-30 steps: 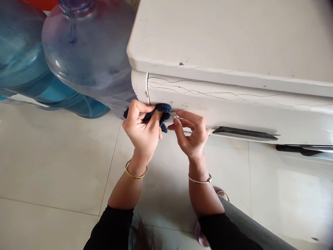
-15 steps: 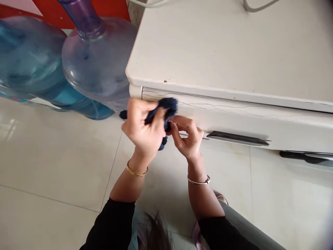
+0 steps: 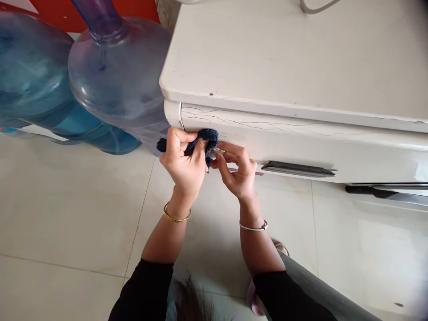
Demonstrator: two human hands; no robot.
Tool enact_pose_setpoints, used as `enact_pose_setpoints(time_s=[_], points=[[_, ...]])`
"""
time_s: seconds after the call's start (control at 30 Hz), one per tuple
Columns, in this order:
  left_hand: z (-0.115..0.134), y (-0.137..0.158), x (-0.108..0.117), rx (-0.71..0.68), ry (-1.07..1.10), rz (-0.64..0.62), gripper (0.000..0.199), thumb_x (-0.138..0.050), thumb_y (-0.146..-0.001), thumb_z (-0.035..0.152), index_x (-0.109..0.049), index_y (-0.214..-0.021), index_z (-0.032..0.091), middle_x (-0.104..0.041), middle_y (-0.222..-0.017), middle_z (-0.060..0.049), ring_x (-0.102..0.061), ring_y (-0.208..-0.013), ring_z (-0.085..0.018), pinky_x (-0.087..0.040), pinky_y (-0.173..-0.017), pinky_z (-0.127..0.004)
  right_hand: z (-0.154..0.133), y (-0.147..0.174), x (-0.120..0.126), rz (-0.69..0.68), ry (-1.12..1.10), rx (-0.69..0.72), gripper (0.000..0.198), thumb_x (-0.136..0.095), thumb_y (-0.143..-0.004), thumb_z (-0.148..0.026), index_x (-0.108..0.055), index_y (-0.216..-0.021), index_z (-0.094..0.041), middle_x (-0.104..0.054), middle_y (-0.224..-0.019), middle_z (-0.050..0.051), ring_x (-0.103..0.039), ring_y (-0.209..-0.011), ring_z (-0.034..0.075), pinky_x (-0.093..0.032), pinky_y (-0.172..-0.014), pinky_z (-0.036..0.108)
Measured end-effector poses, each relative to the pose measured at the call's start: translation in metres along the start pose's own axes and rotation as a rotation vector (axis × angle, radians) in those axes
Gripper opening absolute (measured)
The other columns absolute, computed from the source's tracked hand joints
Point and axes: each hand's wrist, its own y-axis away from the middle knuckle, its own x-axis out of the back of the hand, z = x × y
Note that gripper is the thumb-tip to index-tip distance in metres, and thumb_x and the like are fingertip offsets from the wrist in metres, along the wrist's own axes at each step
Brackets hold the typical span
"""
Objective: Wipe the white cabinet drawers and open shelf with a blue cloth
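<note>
My left hand [image 3: 185,165] is closed around a bunched dark blue cloth [image 3: 209,138], which looks fluffy like a towel. Part of the cloth pokes out to the left of my knuckles. Close beside it, the thumb and fingers of my right hand [image 3: 239,174] are curled together at a small shiny metal piece [image 3: 217,152]; its kind is too small to tell, and whether it is fixed to the drawer is hidden. Both hands are at the left part of the white drawer front [image 3: 240,142], which has thin dark scratches or cracks along its upper edge.
A white cabinet top [image 3: 284,53] overhangs the drawer. The drawer has a dark handle [image 3: 297,168] right of my hands. Large water jugs [image 3: 117,76] stand at the left on the tiled floor [image 3: 83,214]. A grey cable [image 3: 317,9] lies on top.
The cloth has dropped slightly and is pressed closer to the drawer front. My right fingers have parted a little from the cloth, showing the metal piece. The view has shifted slightly.
</note>
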Motion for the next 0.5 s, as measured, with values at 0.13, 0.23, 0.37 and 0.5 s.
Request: enact_pose_setpoints(time_s=[0.13, 0.23, 0.37, 0.5], points=[[-0.013, 0.006, 0.010, 0.046, -0.005, -0.012, 0.027, -0.073, -0.092, 0.034, -0.050, -0.085, 0.023, -0.055, -0.065, 0.010, -0.054, -0.039, -0.005, -0.031, -0.031, -0.019, 0.000, -0.001, -0.002, 0.028, -0.015, -0.019, 0.028, -0.060, -0.096, -0.010, -0.062, -0.120, -0.025, -0.075, -0.082, -0.006, -0.074, -0.063, 0.007, -0.061, -0.062, 0.016], [-0.020, 0.009, 0.014, 0.026, -0.019, -0.010, 0.027, -0.071, -0.094, 0.034, -0.047, -0.086, 0.023, -0.052, -0.063, 0.011, -0.054, -0.039, -0.005, -0.027, -0.030, -0.018, 0.001, -0.001, -0.004, 0.037, -0.003, -0.017, 0.025, -0.059, -0.097, -0.012, -0.062, -0.119, -0.024, -0.077, -0.088, -0.004, -0.075, -0.065, 0.007, -0.061, -0.060, 0.016], [-0.019, 0.003, 0.011, -0.061, -0.072, -0.038, 0.026, -0.069, -0.096, 0.034, -0.048, -0.086, 0.023, -0.056, -0.064, 0.010, -0.053, -0.038, -0.004, -0.032, -0.032, -0.019, 0.003, 0.000, -0.004, 0.053, 0.018, 0.020, 0.028, -0.059, -0.097, -0.012, -0.061, -0.122, -0.026, -0.079, -0.099, -0.002, -0.076, -0.066, 0.008, -0.063, -0.062, 0.018], [-0.009, -0.001, 0.006, -0.136, -0.144, -0.037, 0.025, -0.072, -0.095, 0.035, -0.052, -0.086, 0.024, -0.060, -0.065, 0.009, -0.058, -0.044, -0.006, -0.040, -0.039, -0.024, 0.002, -0.001, -0.004, 0.052, -0.004, 0.012, 0.033, -0.061, -0.095, -0.008, -0.061, -0.121, -0.027, -0.080, -0.106, 0.000, -0.076, -0.066, 0.008, -0.063, -0.061, 0.017]])
